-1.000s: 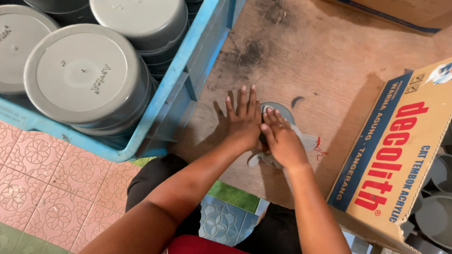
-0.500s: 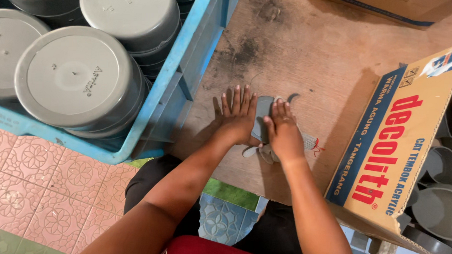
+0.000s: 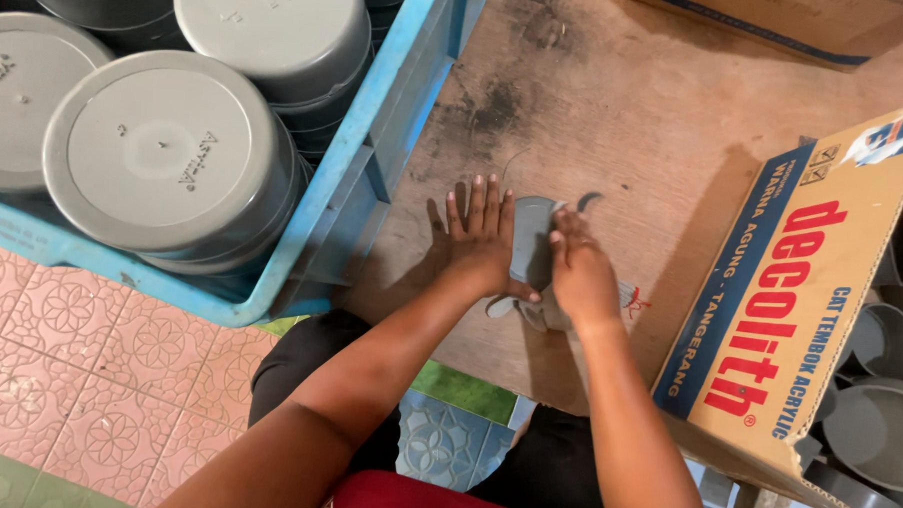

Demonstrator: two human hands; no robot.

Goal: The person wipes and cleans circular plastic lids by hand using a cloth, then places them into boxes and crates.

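There, my left hand (image 3: pixel 482 247) lay flat with its fingers spread wide on the wooden desk (image 3: pixel 616 120), its thumb touching the grey plastic piece (image 3: pixel 528 239). My right hand (image 3: pixel 579 273) pressed down on that piece, fingers together and gripping nothing. The piece lay flat between my hands, its long axis running away from me, between the blue crate (image 3: pixel 396 132) and the cardboard box (image 3: pixel 800 296).

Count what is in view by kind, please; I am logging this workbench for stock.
Grey round tubs, upside down in the crate: 4 in view
Blue crate: 1
Cardboard boxes: 2
Grey pieces under the left hand and right hand, on the wooden board: number unclear
Total counted: 7
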